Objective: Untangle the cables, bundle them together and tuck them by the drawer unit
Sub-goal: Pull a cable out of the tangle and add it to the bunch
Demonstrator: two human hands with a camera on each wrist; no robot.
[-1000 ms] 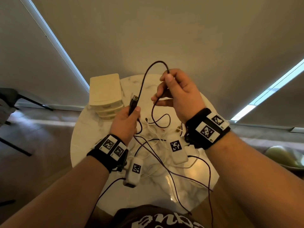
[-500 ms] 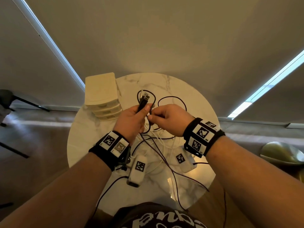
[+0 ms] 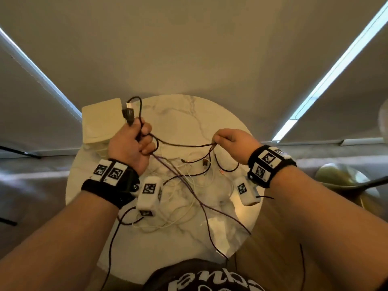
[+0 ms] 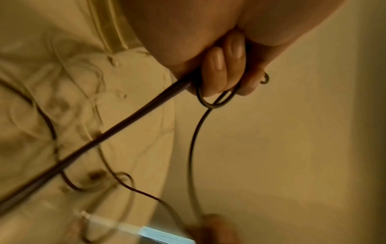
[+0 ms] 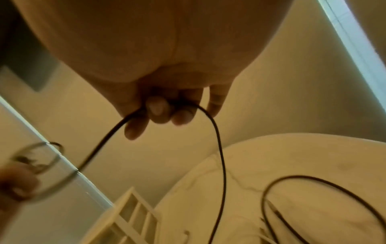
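Observation:
My left hand (image 3: pixel 134 143) grips a black cable (image 3: pixel 184 145) near its USB plug (image 3: pixel 128 114), which sticks up above the fist; a small loop hangs round its fingers (image 4: pixel 217 69). A span of the same black cable (image 5: pixel 217 132) runs right to my right hand (image 3: pixel 228 141), which pinches it between thumb and fingers (image 5: pixel 157 107). Below both hands a tangle of thin white cables (image 3: pixel 189 198) and more black cable lies on the round marble table (image 3: pixel 210 114). The cream drawer unit (image 3: pixel 98 122) stands at the table's back left, just behind my left hand.
Black cable strands (image 3: pixel 212 234) trail off the table's front edge towards my lap. A greenish chair (image 3: pixel 344 177) stands to the right of the table. Grey curtains hang behind. The drawer unit (image 5: pixel 133 219) shows in the right wrist view too.
My hands were together over the table's middle; they have now pulled apart, the left up and left, the right to the right, drawing a span of black cable out between them.

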